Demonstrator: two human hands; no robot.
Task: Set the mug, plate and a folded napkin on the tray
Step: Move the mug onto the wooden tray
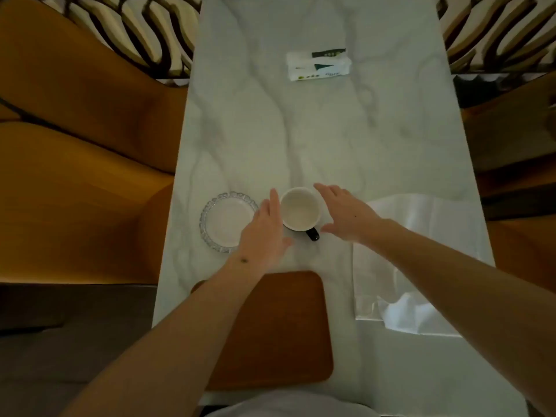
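Note:
A mug (300, 209), white inside with a dark outside and a dark handle pointing toward me, stands on the marble table. My left hand (266, 230) is open at the mug's left side, fingers against or very near its wall. My right hand (346, 213) is open just right of the mug, fingers spread. A clear glass plate (224, 221) with a scalloped rim lies left of the mug, partly under my left wrist. A brown wooden tray (288, 326) lies close to me with nothing on it, my left forearm crossing it. A white napkin (418, 260) lies spread flat at the right.
A white tissue pack (317, 65) with green print sits at the far end of the marble table (301, 130). Orange-brown seats flank the table on both sides. The table's near edge is just below the tray.

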